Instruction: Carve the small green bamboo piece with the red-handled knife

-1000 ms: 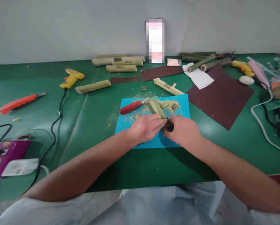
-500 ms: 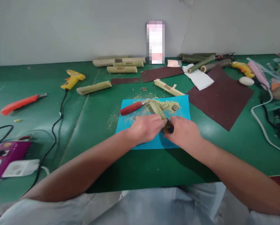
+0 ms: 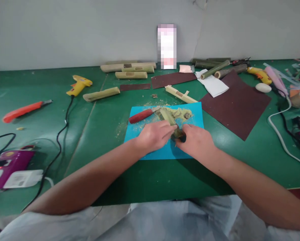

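Observation:
A split bamboo piece (image 3: 168,116) slants between my hands over a blue sheet (image 3: 155,154). My left hand (image 3: 157,135) is closed on it from the left, its fingertips pressed along the side. My right hand (image 3: 196,139) grips around the near end, thumb toward me. That end looks dark; whether this is the hollow or a separate dark piece, I cannot tell. Beyond the hands, pale shavings (image 3: 181,113) lie heaped on the sheet. A red-handled knife (image 3: 141,115) rests left of the bamboo, its blade tip near the far end.
Cut bamboo pieces (image 3: 131,75) line the back, below a propped phone (image 3: 167,47). Brown sheets (image 3: 236,103) and white paper (image 3: 214,83) lie right. At left are a yellow glue gun (image 3: 78,86), an orange cutter (image 3: 24,111) and a purple power strip (image 3: 16,164) with cords.
My left hand's fingers have shifted slightly left and back, showing more of the bamboo's near part. My right hand stays almost in place. The view has moved a little.

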A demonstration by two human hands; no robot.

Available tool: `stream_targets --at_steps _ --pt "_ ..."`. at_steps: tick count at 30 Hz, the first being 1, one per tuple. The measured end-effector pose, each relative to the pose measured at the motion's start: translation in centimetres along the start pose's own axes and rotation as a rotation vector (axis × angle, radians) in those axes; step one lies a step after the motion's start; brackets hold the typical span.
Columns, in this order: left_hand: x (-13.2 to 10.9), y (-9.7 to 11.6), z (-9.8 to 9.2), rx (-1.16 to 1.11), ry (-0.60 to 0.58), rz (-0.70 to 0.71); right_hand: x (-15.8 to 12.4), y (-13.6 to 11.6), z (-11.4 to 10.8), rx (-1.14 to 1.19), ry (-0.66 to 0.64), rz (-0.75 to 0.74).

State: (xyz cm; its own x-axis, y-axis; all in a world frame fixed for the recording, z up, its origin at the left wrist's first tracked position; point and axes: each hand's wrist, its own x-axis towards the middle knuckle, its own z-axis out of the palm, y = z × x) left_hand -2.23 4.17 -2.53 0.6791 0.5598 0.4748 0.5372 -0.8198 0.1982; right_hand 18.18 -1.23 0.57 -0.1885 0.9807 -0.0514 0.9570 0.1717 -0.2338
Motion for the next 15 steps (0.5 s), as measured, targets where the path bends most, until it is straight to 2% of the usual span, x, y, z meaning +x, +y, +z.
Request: stream_targets --at_steps 2,5,12,15 --pt "-0.2 0.8 0.0 -0.022 -0.043 0.033 0.0 0.1 0.0 0.004 -0.006 -0.007" --pt "-0.4 1.3 0.1 -0.033 -0.047 0.026 0.1 0.2 0.1 0.019 -0.020 -0.008" --pt "0.2 -0.5 0.1 -0.116 0.051 -0.081 0.3 0.1 0.1 0.026 -0.035 0.036" --pt "0.0 -0.2 0.0 -0.144 -0.062 -0.043 0.2 0.1 0.0 0.029 -0.036 0.023"
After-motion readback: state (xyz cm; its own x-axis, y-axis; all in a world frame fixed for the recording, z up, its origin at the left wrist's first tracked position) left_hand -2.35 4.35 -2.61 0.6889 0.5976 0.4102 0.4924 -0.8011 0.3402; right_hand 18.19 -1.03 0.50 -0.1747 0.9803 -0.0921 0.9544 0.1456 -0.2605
